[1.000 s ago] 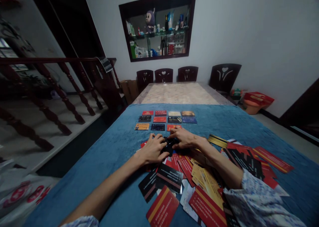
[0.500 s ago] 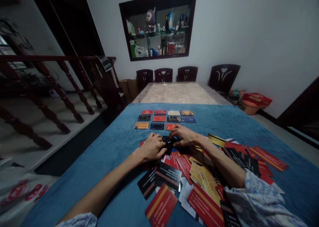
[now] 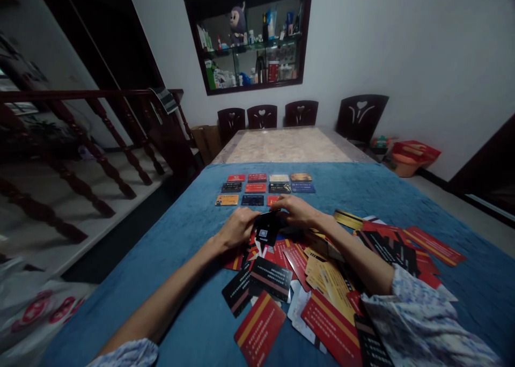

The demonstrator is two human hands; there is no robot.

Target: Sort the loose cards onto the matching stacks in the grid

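Observation:
A black card (image 3: 266,234) with a small pale square printed on it sits between my two hands, over the loose pile. My left hand (image 3: 238,226) is closed with its fingertips at the card's upper left edge. At the upper right edge my right hand (image 3: 298,212) pinches the dark card; its thumb is partly in shadow. Beneath and around my hands lies a jumbled heap of cards: red ones (image 3: 260,328), black ones (image 3: 270,279) and gold ones (image 3: 330,284). Beyond my hands, several cards lie in three neat rows, among them an orange card (image 3: 227,200) and a blue card (image 3: 303,188).
A blue cloth (image 3: 173,238) covers the near part of the table, whose marbled top (image 3: 289,144) shows beyond. Dark chairs (image 3: 301,113) stand at the far end. A wooden railing (image 3: 96,109) runs along the left, with a plastic bag (image 3: 36,313) below it.
The black card has been lifted and tilted up, so its printed square shows. My left hand has drawn slightly left and curled up; the view has shifted a little.

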